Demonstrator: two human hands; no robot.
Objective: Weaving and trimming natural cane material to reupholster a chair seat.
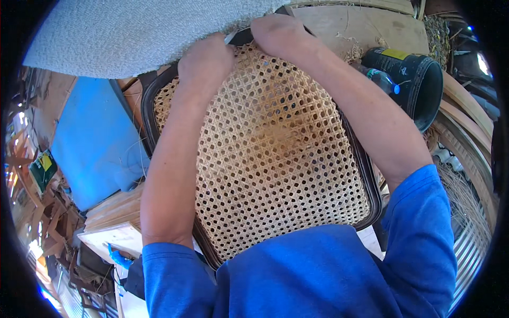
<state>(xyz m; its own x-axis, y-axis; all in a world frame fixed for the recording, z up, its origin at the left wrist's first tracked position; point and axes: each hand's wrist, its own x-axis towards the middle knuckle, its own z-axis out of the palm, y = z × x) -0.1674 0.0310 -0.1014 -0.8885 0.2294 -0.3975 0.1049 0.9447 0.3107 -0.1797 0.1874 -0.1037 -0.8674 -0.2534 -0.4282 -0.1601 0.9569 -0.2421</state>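
Between my forearms lies a woven cane panel in a dark wooden frame, its open mesh stained brown near the middle. Both hands meet at the far edge of the frame. My left hand is closed, knuckles up, over the far edge of the cane; its fingertips are hidden. A small pale sliver shows beside it, too little to name. Just to its right, my right hand is closed on the dark far rail, fingers turned away from view. What either hand grips is hidden.
Grey textured fabric borders the frame at the far left. A blue sheet and stacked boards are on the left. At the right lie a dark bucket, a clear bottle and loose cane strands.
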